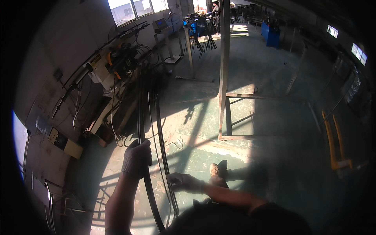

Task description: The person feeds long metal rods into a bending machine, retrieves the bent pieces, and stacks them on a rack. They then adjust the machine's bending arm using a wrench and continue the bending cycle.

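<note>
- Nearest me, the long, slender, dark strips, seemingly metal, in the left bundle [150, 192] run down past my body; their near ends leave my view.
- My left hand [137, 158], in a greyish knit glove, has its fingers wrapped closed around that bundle.
- My right hand [186, 183], gloved alike, has its fingers curled against the similar dark strips of the right bundle [160, 133]; how tightly, I cannot tell.
- Progress, as I judge it: taking hold is done on the left; letting go is left. More than that I can't tell.
- Both bundles' long axes run nearly parallel, away from me, far ends leaning slightly left above the worn green floor [197, 154].
- The far ends point towards the pale, cable-hung machine [102, 70]; whether they touch anything there, I cannot tell.
</note>
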`<state>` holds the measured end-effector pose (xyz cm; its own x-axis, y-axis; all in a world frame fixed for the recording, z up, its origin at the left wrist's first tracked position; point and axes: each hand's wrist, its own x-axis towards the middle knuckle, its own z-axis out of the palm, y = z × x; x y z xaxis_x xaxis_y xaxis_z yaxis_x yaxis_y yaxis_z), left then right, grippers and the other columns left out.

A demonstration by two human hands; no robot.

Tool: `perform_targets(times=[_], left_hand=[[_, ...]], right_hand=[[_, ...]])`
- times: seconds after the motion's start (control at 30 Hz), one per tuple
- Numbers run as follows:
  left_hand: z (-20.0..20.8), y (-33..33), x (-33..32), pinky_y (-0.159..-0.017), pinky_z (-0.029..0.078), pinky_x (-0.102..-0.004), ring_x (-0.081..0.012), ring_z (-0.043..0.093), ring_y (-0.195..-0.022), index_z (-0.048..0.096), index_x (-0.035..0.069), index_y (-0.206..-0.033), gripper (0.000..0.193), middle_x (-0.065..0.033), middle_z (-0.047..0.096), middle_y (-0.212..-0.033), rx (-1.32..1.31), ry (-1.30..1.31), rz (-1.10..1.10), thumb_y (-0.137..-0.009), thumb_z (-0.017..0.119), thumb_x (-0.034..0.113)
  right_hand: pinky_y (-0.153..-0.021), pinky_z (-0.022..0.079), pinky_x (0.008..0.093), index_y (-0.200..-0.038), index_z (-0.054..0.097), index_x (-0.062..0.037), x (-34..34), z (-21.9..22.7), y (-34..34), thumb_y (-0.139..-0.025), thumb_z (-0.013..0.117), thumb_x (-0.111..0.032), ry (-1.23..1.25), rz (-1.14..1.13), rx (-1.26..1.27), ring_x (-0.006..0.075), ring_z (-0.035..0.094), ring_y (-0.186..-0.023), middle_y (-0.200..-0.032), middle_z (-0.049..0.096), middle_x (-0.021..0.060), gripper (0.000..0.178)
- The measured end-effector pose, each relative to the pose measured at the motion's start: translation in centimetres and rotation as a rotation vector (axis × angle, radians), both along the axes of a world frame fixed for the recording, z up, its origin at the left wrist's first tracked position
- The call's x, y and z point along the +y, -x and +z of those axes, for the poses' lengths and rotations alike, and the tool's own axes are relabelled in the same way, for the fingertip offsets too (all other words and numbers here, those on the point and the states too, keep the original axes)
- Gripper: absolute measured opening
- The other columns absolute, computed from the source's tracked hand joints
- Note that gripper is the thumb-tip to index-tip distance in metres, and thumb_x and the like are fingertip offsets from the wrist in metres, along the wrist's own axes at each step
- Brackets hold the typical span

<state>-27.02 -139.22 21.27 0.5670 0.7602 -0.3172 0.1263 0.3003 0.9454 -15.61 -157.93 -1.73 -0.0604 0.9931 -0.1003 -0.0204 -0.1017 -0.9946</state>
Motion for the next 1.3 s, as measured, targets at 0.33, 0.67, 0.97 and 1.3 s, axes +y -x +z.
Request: perform_targets(times=[0.33, 0.67, 0.97, 1.3], left_hand=[[-7.5, -25.5, 38.0, -0.060, 0.051, -0.0356, -0.0164, 0.063, -0.063, 0.068, 0.011, -0.095, 0.014, -0.0025, 0.061, -0.073, -0.133, -0.307, 0.044, -0.108, 0.065, 0.016], [-7.3, -43.2, 59.8, -0.052, 0.041, -0.0284, -0.0136, 0.045, -0.056, 0.056, 0.018, -0.085, 0.036, 0.0037, 0.049, -0.070, -0.731, 0.280, 0.585, -0.117, 0.070, 0.024], [-10.7, -63.9, 74.8, -0.067, 0.052, -0.0320, -0.0154, 0.048, -0.063, 0.057, 0.016, -0.090, 0.029, 0.0027, 0.050, -0.074, -0.813, 0.495, 0.618, -0.117, 0.068, 0.018], [-14.5, -75.9, 90.1, -0.111, 0.061, -0.0530, -0.0346, 0.077, -0.115, 0.073, 0.003, -0.117, 0.019, -0.0158, 0.081, -0.114, -0.988, 0.960, 0.521, -0.115, 0.062, 0.018]], right_hand=[[-0.108, 0.062, 0.0403, -0.179, 0.042, -0.0113, 18.6, 1.5, -25.0, -0.092, 0.088, 0.000, -0.124, 0.349, 0.102, 0.0225, 0.066, -0.133, -0.159, 0.065, 0.0087, 0.099], [-0.118, 0.057, 0.0397, -0.149, 0.073, -0.0056, 36.2, 2.3, -53.5, -0.089, 0.098, -0.012, -0.182, -0.490, 0.123, 0.0200, 0.073, -0.131, -0.132, 0.080, 0.0067, 0.066], [-0.074, 0.061, 0.0321, -0.129, 0.079, -0.0015, 61.3, 2.4, -72.8, -0.093, 0.098, -0.021, -0.057, -0.766, 0.107, 0.0131, 0.075, -0.081, -0.095, 0.080, 0.0039, 0.045], [-0.080, 0.065, 0.0385, -0.107, 0.083, -0.0073, 87.8, 17.7, -96.0, -0.086, 0.090, -0.003, -0.520, -0.943, -0.873, 0.0293, 0.084, -0.088, -0.096, 0.085, 0.0139, 0.023]])
